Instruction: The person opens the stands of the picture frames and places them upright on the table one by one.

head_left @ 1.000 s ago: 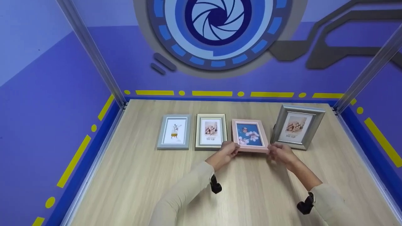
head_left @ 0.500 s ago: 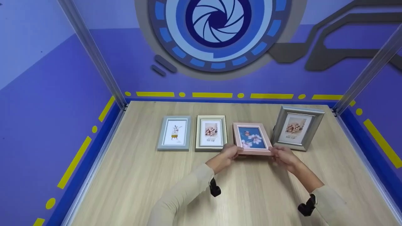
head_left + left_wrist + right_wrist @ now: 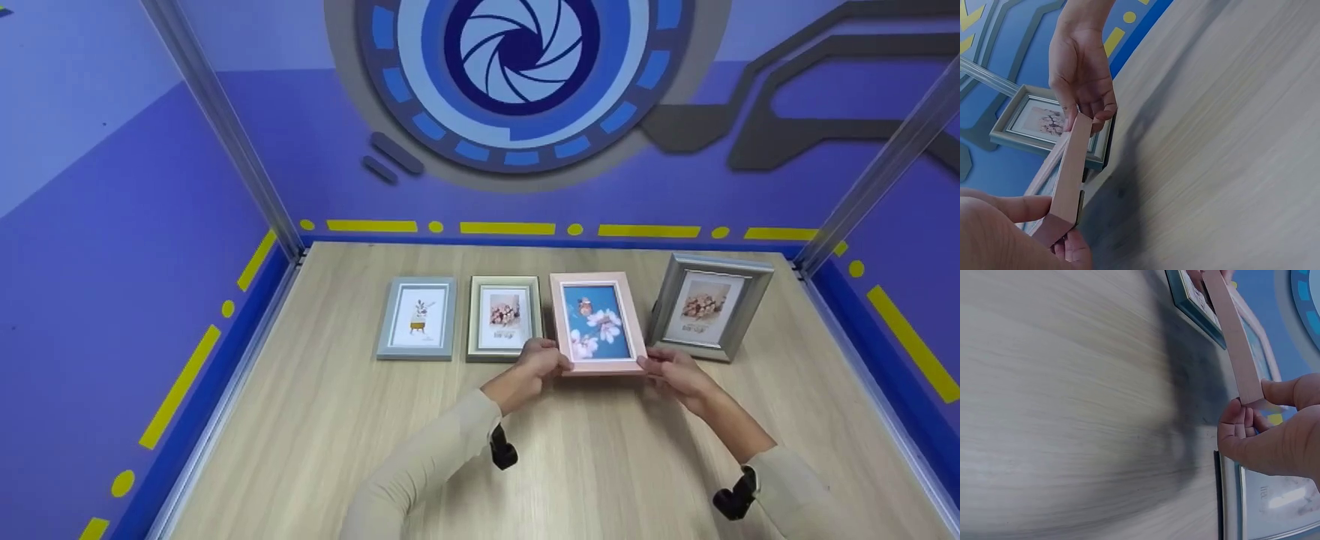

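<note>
Pink frame (image 3: 598, 322) is third in the row, gripped by both my hands, its near edge off the wooden table (image 3: 450, 450); whether its far edge touches down I cannot tell.

Left to right. Blue-grey frame (image 3: 416, 319) lies flat, well apart from my work. Pale gold frame (image 3: 504, 319) lies flat just beside; my left hand (image 3: 531, 367) passes close to its near corner, so I judge that side wants care. Left thumb and fingers pinch the pink frame's near left corner, thumb on the face, fingers beneath. Right hand (image 3: 679, 375) pinches the near right corner likewise. Best, I think, to bear both corners evenly, thumbs on the border and off the picture, so nothing twists. Silver frame (image 3: 709, 306) stands tilted back right behind my right hand; a knuckle could tip it, so small moves there.

Writing, same order: blue-grey frame, a faint mark under the drawing, too small to read. Pale gold, caption below the flowers, illegible. Pink, blossoms on blue, no lettering I can make out. Silver, caption below the bouquet, illegible. No brand readable.
</note>
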Available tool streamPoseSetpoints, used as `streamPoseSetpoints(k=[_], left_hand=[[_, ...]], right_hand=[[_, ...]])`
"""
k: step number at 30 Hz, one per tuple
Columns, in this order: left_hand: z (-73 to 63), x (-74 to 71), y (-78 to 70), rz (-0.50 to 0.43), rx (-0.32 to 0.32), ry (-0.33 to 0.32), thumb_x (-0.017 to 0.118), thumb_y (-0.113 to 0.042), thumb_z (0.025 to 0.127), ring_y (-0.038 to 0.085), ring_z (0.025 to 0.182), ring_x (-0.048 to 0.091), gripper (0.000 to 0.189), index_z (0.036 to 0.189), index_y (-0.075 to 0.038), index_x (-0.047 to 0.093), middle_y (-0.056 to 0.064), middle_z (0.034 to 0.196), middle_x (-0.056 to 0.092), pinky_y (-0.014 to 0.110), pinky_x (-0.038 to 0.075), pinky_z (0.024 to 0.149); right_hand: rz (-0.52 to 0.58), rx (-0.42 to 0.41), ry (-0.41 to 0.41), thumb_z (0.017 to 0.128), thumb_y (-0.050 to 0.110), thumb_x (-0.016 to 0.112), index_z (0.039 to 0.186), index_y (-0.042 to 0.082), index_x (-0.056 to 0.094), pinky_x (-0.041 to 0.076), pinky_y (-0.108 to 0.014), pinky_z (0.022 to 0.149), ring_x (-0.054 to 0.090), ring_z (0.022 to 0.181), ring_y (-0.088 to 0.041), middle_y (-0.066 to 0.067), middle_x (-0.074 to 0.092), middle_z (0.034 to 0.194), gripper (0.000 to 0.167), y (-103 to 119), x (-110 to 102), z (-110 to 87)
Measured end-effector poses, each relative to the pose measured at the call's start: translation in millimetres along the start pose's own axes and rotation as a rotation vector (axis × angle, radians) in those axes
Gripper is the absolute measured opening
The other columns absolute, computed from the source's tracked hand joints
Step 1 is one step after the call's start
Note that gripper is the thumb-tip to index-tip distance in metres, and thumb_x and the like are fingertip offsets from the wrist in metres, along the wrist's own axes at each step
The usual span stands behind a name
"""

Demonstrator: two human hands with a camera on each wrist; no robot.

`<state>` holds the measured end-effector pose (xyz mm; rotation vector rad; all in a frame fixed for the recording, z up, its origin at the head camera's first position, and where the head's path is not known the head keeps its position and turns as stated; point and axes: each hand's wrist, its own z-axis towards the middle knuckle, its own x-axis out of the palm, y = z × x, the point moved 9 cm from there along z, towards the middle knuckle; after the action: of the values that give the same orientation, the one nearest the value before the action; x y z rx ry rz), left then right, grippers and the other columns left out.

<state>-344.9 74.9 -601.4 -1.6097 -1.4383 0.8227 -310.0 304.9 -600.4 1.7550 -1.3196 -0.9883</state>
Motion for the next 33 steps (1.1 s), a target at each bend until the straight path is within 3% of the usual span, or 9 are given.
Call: streamPoseSetpoints(k=[5,10,15,17,20,26,29,33], left_hand=[[-2.3,-8.6,-3.3,-0.01,-0.007,0.073,0.069,0.014,0.076,0.01,0.063,0.055,0.059,0.132,0.007,0.052,0.003,0.086,0.058,0.024,0.055,0.069],[-13.0,-21.1,-4.5,0.002,0.002,0.153,0.071,0.016,0.074,0.014,0.073,0.059,0.056,0.125,0.001,0.051,0.006,0.098,0.054,0.031,0.061,0.08],[-25.4,-31.8,-5.6,-0.004,0.041,0.188,0.07,0.021,0.071,0.017,0.078,0.058,0.057,0.118,-0.001,0.049,0.007,0.096,0.05,0.026,0.06,0.069],[-29.4,-35.7,-7.0,-0.001,0.051,0.185,0.07,0.022,0.07,0.019,0.081,0.059,0.057,0.118,-0.001,0.049,0.007,0.097,0.05,0.025,0.06,0.067],[-33.7,-40.2,-9.0,-0.002,0.048,0.183,0.069,0.023,0.07,0.02,0.082,0.061,0.057,0.117,-0.001,0.05,0.008,0.099,0.052,0.026,0.06,0.068],[-40.6,-40.1,-17.7,-0.007,0.074,0.193,0.069,0.023,0.069,0.018,0.082,0.058,0.057,0.117,-0.001,0.05,0.008,0.1,0.053,0.024,0.059,0.066],[-46.1,-37.5,-26.1,0.039,0.129,0.185,0.072,0.021,0.066,0.019,0.088,0.055,0.057,0.115,-0.002,0.051,0.009,0.101,0.054,0.025,0.058,0.07],[-52.9,-33.2,-37.3,0.13,0.216,0.167,0.076,0.016,0.063,0.019,0.094,0.051,0.056,0.11,-0.004,0.052,0.008,0.102,0.055,0.023,0.048,0.078]], right_hand=[[0.011,-0.054,0.021,0.104,0.018,0.057,0.149,-0.017,0.026,0.048,-0.031,0.09,0.052,0.1,-0.011,-0.002,0.051,0.113,0.064,6.8,7.2,2.0],[0.028,-0.094,0.071,0.103,0.014,0.058,0.148,-0.019,0.028,0.05,-0.029,0.095,0.054,0.1,-0.008,-0.006,0.052,0.119,0.063,9.5,20.6,6.3],[0.037,-0.121,0.18,0.102,0.011,0.057,0.146,-0.02,0.029,0.05,-0.031,0.092,0.054,0.097,-0.009,-0.004,0.055,0.112,0.061,9.7,37.0,12.0],[0.037,-0.12,0.185,0.101,0.011,0.059,0.147,-0.018,0.029,0.051,-0.032,0.088,0.055,0.095,-0.01,-0.004,0.055,0.112,0.062,9.8,40.8,13.9],[0.035,-0.131,0.16,0.1,0.013,0.062,0.15,-0.012,0.027,0.054,-0.031,0.084,0.057,0.093,-0.011,-0.005,0.057,0.111,0.066,12.7,45.2,16.2],[-0.023,-0.152,0.032,0.099,0.023,0.066,0.154,-0.003,0.031,0.055,-0.027,0.074,0.061,0.089,-0.012,-0.009,0.059,0.11,0.07,19.3,48.8,23.8],[-0.041,-0.162,-0.009,0.098,0.021,0.067,0.153,-0.004,0.034,0.055,-0.027,0.07,0.061,0.088,-0.014,-0.012,0.059,0.111,0.069,21.3,51.3,27.2],[-0.034,-0.166,-0.02,0.099,0.018,0.066,0.152,-0.006,0.035,0.057,-0.03,0.072,0.062,0.087,-0.014,-0.014,0.06,0.112,0.066,21.4,54.9,30.3]])
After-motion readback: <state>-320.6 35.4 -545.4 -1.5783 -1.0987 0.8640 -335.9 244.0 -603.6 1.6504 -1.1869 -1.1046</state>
